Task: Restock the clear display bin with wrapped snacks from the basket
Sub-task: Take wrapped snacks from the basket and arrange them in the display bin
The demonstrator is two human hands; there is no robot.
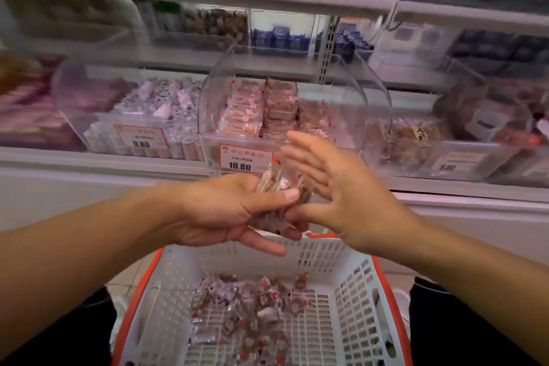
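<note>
Clear display bin (350, 92), centre of the shelf: holds upright rows of wrapped snacks (261, 107) on its left side, its right side sparsely filled; price tag (245, 159) reading 10.80 on its front. White basket (350, 282) with an orange rim, near: loose wrapped snacks (252, 306) scattered on its floor. Held bundle of snacks (279, 187): above the basket's far rim, in front of the bin. Left hand (234, 211) grips the bundle, thumb pressed on top. Right hand (335, 187): fingers straight and apart, flat against the bundle's right side. Neighbouring bin (98, 128), left: pale wrapped sweets, tag 9.80.
</note>
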